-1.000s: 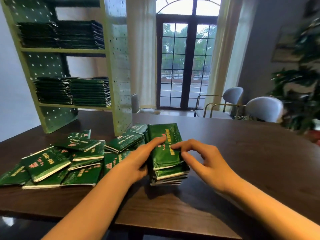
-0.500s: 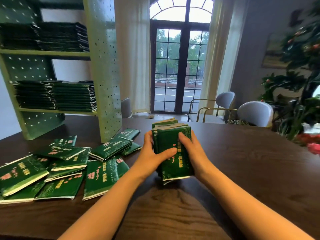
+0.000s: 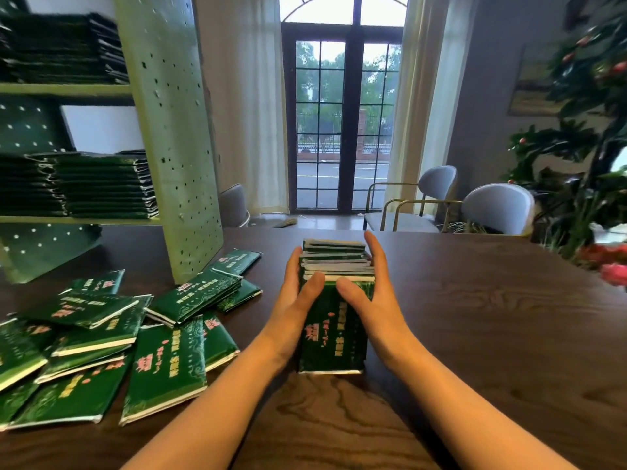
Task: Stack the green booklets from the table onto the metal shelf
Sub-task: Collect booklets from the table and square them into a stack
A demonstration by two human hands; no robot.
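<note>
A bundle of green booklets [image 3: 334,334] stands on edge on the dark wooden table [image 3: 475,334], front cover facing me. My left hand [image 3: 291,307] presses flat against its left side and my right hand [image 3: 376,300] against its right side, fingers straight, both thumbs lying on the front cover. Several loose green booklets [image 3: 163,364] lie scattered on the table to the left. The pale green perforated metal shelf [image 3: 169,130] stands at the back left. It holds booklet stacks on its lower board [image 3: 101,184] and its upper board [image 3: 61,49].
Two grey chairs [image 3: 495,208] stand past the table's far right edge and another chair [image 3: 234,205] stands behind the shelf. A leafy plant with red fruit [image 3: 583,147] crowds the right side. A glazed door is straight ahead.
The bundle lay flat under my fingers a second ago; both hands then tipped it up on edge. Now my fingers have straightened along its sides, and my view has come closer.
</note>
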